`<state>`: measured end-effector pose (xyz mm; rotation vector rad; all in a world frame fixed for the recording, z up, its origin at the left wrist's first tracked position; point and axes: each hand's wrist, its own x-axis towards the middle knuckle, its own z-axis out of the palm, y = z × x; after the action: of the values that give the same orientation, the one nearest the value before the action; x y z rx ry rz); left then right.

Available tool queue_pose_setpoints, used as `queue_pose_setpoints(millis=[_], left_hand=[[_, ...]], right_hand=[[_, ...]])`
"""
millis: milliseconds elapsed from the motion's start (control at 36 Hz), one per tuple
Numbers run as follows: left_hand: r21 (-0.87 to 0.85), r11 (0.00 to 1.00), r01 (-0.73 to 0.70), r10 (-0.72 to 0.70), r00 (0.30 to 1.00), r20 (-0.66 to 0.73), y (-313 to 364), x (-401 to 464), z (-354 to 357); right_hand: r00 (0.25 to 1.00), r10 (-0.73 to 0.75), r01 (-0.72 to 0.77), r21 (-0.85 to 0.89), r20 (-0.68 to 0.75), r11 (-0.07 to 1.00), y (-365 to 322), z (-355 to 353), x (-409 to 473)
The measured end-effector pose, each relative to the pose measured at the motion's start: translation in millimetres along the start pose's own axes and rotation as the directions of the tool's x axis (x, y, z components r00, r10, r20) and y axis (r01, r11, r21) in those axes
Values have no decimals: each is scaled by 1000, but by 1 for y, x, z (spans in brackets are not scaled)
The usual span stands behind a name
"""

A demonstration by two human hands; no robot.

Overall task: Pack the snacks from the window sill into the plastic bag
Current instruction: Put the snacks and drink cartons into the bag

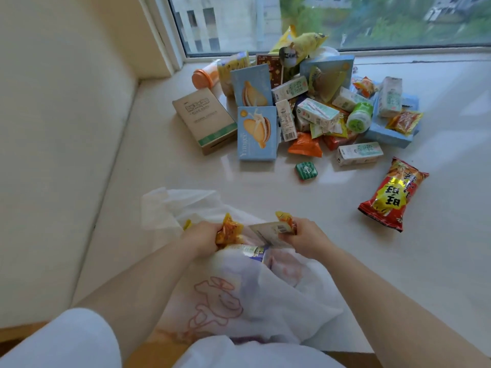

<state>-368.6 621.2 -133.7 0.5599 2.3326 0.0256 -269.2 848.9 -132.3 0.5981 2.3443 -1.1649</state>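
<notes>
At lower centre of the frame, an orange snack packet (229,231) is gripped by the curled fingers of the left hand (199,238) over the mouth of the plastic bag (279,296). To its right, a pale carton (268,231) and a second orange packet are pinched by the right hand (305,238). The mouth should be kept spread while these are lowered in flat. The bag is thin, white, translucent, printed in red, and lies on the window sill (438,261). The remaining snack pile (305,107) sits upper centre-right.
</notes>
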Motion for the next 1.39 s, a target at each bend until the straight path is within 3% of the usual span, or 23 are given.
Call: queue_pose_setpoints(millis=[83,167,250,333,417,500,556,611,667,722,778,861,917,1000,1111,1222,1278,1389], left_hand=[[148,986,-80,72,996,60,-6,-9,-1],[363,924,-120,55,981,184,-14,-17,-1],[578,799,-167,6,963,271,-18,-33,5],[659,724,-205,7,957,289,-18,-46,16],[504,849,-160,51,973,224,-30,-50,17],[221,968,-119,76,978,194,-35,-47,5],[72,995,-74,57,974,219,-35,-44,-8],[64,998,-22,11,987,161,-36,-39,-20],[66,998,18,-15,999,-46,-40,-34,-27],[149,988,41,7,951,-309,-47,-28,-25],[273,957,102,26,902,-431,-55,-24,-20],[166,942,290,-223,916,-333,-75,-17,-8],[-88,904,419,-428,886,-177,-92,-15,3],[-368,780,507,-541,841,13,-103,-17,18],[-380,805,455,-507,861,-42,-96,-19,19],[-494,806,326,-456,874,-167,-88,-20,-10],[-570,782,252,-471,837,-277,-86,-22,-33],[-685,723,90,-539,694,-478,-83,-31,-81]], right_hand=[[998,-23,36,-228,61,973,-10,11,-4],[996,-43,74,-427,82,901,-25,23,-6],[997,-50,71,-450,58,890,-41,36,-6],[993,-83,111,-465,80,878,-53,56,-6],[984,-76,142,-453,160,880,-57,79,0],[943,-66,111,-122,325,986,-60,87,1],[932,-92,89,27,350,996,-65,88,1],[967,-80,84,-6,242,996,-69,86,0],[1000,-27,24,-162,-17,986,-69,85,5],[980,-12,-49,-298,-198,953,-64,85,10],[965,26,-144,-446,-260,884,-55,85,13],[951,126,-275,-581,-284,766,-37,85,9],[952,179,-299,-624,-248,722,-25,86,7],[949,264,-311,-654,-173,689,-17,88,4],[922,293,-365,-320,-251,874,-28,82,4],[888,237,-305,-120,-393,945,-53,53,6],[869,178,-231,-60,-462,971,-67,33,6],[787,93,-99,23,-611,995,-93,-3,2]])
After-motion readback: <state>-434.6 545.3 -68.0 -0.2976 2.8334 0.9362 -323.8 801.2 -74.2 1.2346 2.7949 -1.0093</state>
